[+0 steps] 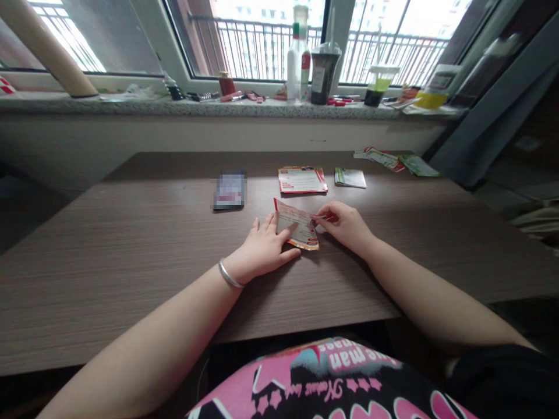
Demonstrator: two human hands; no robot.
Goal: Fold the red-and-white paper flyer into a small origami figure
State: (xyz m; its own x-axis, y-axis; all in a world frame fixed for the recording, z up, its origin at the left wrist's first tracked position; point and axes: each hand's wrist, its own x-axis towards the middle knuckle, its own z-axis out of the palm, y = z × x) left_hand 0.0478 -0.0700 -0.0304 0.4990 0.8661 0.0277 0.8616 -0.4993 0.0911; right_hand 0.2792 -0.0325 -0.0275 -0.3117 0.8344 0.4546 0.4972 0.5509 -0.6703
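A printed paper leaflet (299,228) with red and orange edges lies on the brown desk between my hands, partly raised and bent. My left hand (268,241) rests on its left side with the fingers spread, pressing it against the desk. At the right edge of the leaflet, my right hand (345,226) pinches the paper between thumb and fingers. Just beyond is a stack of similar leaflets (302,180). To its right sits a smaller stack of green and white cards (350,178).
A dark phone-like object (230,190), blurred, lies left of the stacks. Green and red packets (386,160) are at the desk's far right corner. Along the windowsill (262,109) stand a clear bottle (298,64), a dark lidded cup (323,75) and a yellow-labelled container (432,96).
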